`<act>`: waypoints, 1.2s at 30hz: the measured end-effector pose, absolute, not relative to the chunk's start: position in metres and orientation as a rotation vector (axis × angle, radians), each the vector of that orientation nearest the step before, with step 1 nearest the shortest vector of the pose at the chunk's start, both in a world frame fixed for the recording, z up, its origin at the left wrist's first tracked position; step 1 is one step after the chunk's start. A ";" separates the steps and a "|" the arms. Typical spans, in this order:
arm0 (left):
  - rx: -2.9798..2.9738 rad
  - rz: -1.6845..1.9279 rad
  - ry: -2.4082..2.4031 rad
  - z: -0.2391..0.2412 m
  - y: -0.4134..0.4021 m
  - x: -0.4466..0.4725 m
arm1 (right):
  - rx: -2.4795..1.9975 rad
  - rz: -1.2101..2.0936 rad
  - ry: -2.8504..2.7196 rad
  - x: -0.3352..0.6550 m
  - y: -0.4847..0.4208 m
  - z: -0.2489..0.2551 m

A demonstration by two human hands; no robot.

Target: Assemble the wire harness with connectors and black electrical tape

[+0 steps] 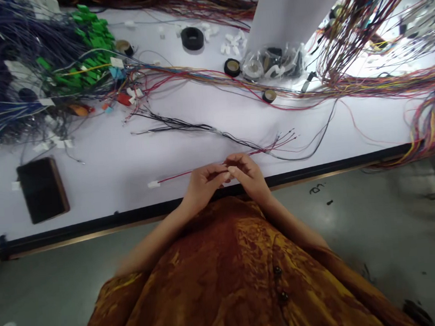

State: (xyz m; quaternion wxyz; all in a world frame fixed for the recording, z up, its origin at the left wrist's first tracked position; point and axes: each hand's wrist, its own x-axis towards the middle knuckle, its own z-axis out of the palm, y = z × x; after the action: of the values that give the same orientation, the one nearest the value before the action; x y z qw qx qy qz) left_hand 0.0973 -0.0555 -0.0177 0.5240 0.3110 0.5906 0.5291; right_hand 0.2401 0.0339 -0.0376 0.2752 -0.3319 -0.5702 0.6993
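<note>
Over the table's (pixel 103 202) near edge, the left hand (pixel 205 183) has its thumb and fingers drawn together on a red wire (pixel 175 176), which runs out leftward to a white connector (pixel 153 184). The right hand's (pixel 247 174) curled fingertips meet the left's; whether they grasp the wire too, I cannot tell. Just beyond lie black wires (pixel 195 127), then a small tape roll (pixel 269 96).

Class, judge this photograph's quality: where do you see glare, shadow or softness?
Head view: glare bleaches the table behind the upper-right wires; head view: soft shadow left of the left hand; head view: detail between the fingers too soft to read.
</note>
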 end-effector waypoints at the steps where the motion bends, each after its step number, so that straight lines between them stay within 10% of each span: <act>1: 0.728 1.271 1.419 -0.017 -0.055 0.097 | -0.901 1.834 -1.574 0.240 0.033 -0.037; 17: 0.670 1.171 1.340 0.000 -0.047 0.064 | -0.723 2.722 -0.702 0.234 0.035 -0.044; 27: 1.694 1.754 2.775 0.163 0.018 -0.113 | -0.825 2.618 -0.798 0.230 0.042 -0.039; 36: 1.463 0.982 3.158 0.174 0.063 -0.217 | -0.883 2.561 -0.723 0.253 0.060 -0.058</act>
State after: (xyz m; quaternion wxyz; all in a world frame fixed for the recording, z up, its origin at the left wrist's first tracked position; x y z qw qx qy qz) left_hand -0.2168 0.0631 0.1745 -0.2351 0.3932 0.8488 0.2639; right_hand 0.2525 0.0595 -0.0582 0.1679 -0.3105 -0.2540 0.9005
